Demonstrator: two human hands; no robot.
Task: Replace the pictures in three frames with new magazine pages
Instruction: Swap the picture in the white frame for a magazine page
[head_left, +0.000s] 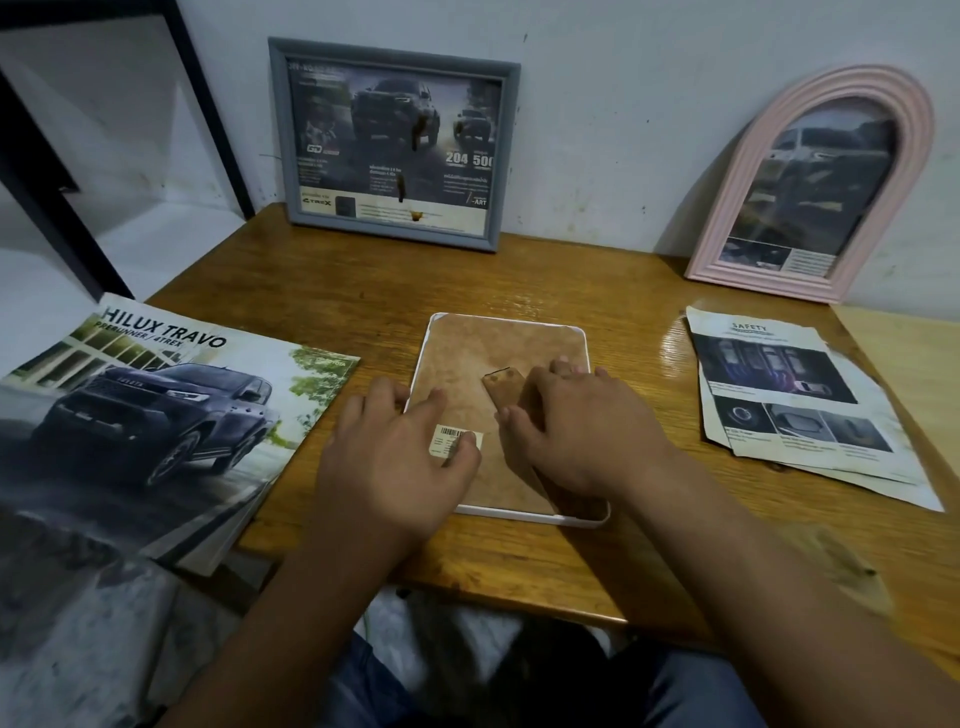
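Observation:
A white frame (498, 332) lies face down in the middle of the wooden table (597, 291), its brown backing board up. My left hand (395, 457) rests on the frame's left side, thumb on a barcode sticker (451, 435). My right hand (576, 431) lies flat over the backing's fold-out stand (501, 382), fingers reaching the right rim. A grey frame (291, 130) with a truck page leans on the wall at the back. A pink arched frame (743, 171) with a car page leans at the back right.
A car magazine (156, 410) lies at the left, overhanging the table edge. Loose torn magazine pages (789, 389) lie at the right. A black metal stand (47, 197) rises at the far left. A lighter board (904, 353) adjoins the table's right side.

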